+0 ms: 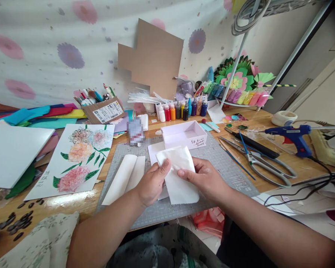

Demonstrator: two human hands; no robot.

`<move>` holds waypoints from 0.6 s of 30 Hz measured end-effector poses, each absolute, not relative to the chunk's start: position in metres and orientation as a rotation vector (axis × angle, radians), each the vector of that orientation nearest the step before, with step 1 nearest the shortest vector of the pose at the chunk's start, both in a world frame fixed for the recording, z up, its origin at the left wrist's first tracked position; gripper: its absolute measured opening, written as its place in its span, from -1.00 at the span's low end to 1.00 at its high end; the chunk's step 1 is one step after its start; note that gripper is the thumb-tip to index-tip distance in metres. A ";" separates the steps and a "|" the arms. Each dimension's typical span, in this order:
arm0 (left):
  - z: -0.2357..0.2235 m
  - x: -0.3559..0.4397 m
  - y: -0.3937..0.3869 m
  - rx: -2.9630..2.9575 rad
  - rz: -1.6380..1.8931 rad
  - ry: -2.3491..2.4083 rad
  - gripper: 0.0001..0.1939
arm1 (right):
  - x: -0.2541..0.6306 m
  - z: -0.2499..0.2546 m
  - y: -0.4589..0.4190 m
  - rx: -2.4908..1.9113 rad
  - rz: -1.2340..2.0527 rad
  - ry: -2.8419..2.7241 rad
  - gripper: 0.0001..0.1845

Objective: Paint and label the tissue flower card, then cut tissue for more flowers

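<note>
A folded white tissue is held up between my two hands, over the grey cutting mat. My left hand pinches its left side, thumb on top. From the right, my right hand grips it with the thumb pressed on its face; the fingers behind are partly hidden. Left of my hands, a folded white paper sheet lies on the mat. Just beyond the tissue stands a shallow white box with handwriting on its front. Another white sheet shows partly beneath the tissue.
A flower painting and a white board lie at left. Paint bottles line the back. At right are large scissors, brushes and a blue glue gun with its cable. A pen-filled cardboard box stands back left.
</note>
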State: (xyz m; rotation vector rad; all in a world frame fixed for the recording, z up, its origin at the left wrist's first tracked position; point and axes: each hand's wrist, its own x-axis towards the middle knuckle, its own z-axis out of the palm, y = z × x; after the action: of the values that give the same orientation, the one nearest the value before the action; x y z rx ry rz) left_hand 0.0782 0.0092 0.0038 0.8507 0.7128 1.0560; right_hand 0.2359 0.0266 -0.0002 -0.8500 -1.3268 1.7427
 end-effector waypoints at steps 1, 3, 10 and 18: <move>0.006 0.078 0.010 0.814 1.040 0.680 -0.52 | 0.236 -0.001 0.028 -0.861 1.770 -1.305 -0.65; 0.008 0.078 0.011 0.742 1.004 0.620 -0.49 | 0.236 -0.003 0.030 -0.878 1.812 -1.287 -0.66; 0.009 0.078 0.014 0.636 1.020 0.500 -0.37 | 0.236 0.000 0.032 -0.972 1.846 -1.340 -0.68; 0.008 0.091 0.011 0.620 1.167 0.688 -0.61 | 0.227 -0.004 0.034 -1.012 1.731 -1.314 -0.64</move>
State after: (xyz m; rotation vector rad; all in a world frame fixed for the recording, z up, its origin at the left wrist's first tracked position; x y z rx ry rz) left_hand 0.0914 0.0113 0.0075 0.6199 0.6881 1.1673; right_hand 0.2271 0.0338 -0.0040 -1.0119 -1.3137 1.7310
